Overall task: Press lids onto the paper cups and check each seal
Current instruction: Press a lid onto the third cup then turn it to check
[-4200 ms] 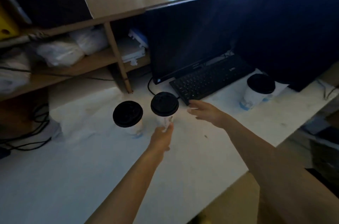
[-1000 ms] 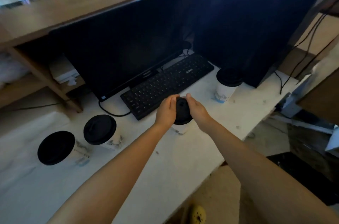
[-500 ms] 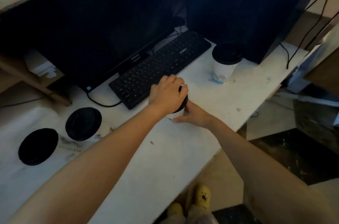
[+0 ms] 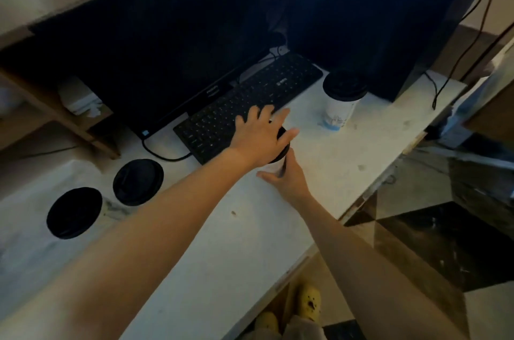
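Note:
A white paper cup (image 4: 276, 166) with a black lid (image 4: 282, 144) stands on the white counter (image 4: 222, 242) in front of the keyboard. My left hand (image 4: 261, 136) lies flat on top of that lid with the fingers spread, hiding most of it. My right hand (image 4: 286, 178) wraps around the cup's side just below the lid. Two more lidded cups stand at the left: one (image 4: 137, 182) near the monitor cable, another (image 4: 74, 213) further left. A fourth lidded cup (image 4: 343, 97) stands at the right end of the keyboard.
A black keyboard (image 4: 250, 100) and a dark monitor (image 4: 155, 53) sit behind the cups. A large dark box (image 4: 375, 19) fills the back right. Wooden shelves (image 4: 55, 117) are at the left. The counter's front edge runs diagonally at the right, with floor and my yellow shoes (image 4: 308, 303) below.
My left hand has gone from curled over the lid to flat with fingers spread. My right hand stays on the cup's side. The view has tilted slightly.

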Action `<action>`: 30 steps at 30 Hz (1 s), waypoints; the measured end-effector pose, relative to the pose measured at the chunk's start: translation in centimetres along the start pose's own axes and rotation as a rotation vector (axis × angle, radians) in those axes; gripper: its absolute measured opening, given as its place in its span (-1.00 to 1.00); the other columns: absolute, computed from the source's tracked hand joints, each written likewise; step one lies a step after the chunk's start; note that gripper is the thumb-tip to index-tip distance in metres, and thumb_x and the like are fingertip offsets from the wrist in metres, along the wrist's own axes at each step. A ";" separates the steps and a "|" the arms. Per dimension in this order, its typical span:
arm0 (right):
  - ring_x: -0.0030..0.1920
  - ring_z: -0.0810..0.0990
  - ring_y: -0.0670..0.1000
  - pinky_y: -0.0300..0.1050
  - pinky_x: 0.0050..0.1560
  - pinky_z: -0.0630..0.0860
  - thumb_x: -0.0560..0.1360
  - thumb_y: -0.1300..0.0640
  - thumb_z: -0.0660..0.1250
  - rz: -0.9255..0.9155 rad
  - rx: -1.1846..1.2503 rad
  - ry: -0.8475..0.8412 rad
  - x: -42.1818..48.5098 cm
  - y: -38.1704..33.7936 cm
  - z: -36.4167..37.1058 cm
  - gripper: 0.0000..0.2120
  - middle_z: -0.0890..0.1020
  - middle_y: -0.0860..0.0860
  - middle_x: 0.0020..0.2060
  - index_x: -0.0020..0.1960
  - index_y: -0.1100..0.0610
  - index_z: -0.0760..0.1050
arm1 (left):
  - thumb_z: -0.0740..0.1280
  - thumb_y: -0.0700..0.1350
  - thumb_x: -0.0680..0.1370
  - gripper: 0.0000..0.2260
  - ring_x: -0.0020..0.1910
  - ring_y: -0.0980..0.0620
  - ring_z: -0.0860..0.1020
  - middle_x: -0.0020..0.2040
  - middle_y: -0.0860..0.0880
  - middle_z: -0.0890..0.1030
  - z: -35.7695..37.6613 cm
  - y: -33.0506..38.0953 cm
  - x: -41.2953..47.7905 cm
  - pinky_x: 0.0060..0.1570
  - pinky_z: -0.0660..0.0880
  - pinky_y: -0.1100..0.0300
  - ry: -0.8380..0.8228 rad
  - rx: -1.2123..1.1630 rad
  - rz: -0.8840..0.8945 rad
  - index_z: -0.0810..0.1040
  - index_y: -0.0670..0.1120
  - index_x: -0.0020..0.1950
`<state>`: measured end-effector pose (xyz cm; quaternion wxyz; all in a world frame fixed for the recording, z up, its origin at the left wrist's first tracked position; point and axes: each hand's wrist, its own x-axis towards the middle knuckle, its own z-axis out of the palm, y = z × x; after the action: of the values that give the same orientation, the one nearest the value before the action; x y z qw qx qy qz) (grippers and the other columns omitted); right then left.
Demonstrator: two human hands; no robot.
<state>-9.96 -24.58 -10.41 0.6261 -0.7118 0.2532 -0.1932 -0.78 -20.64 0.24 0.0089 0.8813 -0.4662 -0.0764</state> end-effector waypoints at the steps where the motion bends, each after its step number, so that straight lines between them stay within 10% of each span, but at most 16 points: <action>1: 0.25 0.39 -0.13 -0.31 0.18 0.36 0.36 0.19 0.51 -0.005 0.054 0.060 -0.6 0.0 0.9 -0.28 0.39 -0.12 0.24 0.37 -0.02 0.19 | -0.08 0.20 0.60 -0.49 0.43 -0.16 0.19 0.49 -0.09 0.20 0.3 0.3 -0.2 0.33 0.21 -0.20 -0.025 -0.085 -0.072 0.07 0.06 0.52; 10: 0.25 0.32 -0.15 -0.67 -0.07 0.27 0.36 0.21 0.50 0.038 -0.092 -0.313 1.2 -0.8 -2.5 -0.17 0.34 -0.12 0.24 0.48 0.14 0.09 | 0.06 0.11 0.61 -0.62 0.41 0.04 0.27 0.41 0.06 0.36 0.2 -2.0 -0.5 0.33 0.26 -0.04 -0.045 -0.194 0.263 0.33 0.10 0.41; 17: 0.12 0.45 -0.34 -0.47 0.10 0.36 0.27 0.20 0.57 -0.016 0.061 0.031 0.5 0.7 1.8 -0.29 0.47 -0.21 0.12 0.27 -0.03 0.27 | 0.02 0.17 0.59 -0.53 0.41 -0.03 0.27 0.44 -0.02 0.36 0.6 -1.1 1.2 0.33 0.20 -0.10 0.049 -0.063 0.009 0.25 0.05 0.47; 30: 0.19 0.38 -0.16 -0.63 0.00 0.30 0.33 0.19 0.53 0.027 -0.033 -0.152 2.1 0.5 0.4 -0.23 0.39 -0.12 0.21 0.38 0.04 0.15 | 0.08 0.08 0.56 -0.60 0.34 -0.02 0.32 0.39 0.01 0.37 0.5 -1.2 1.9 0.22 0.30 -0.08 -0.026 -0.065 0.034 0.31 0.07 0.39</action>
<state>-8.11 -25.51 -11.07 0.6343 -0.7310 0.2175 -0.1261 1.12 -21.48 -0.60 0.0331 0.8715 -0.4784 -0.1027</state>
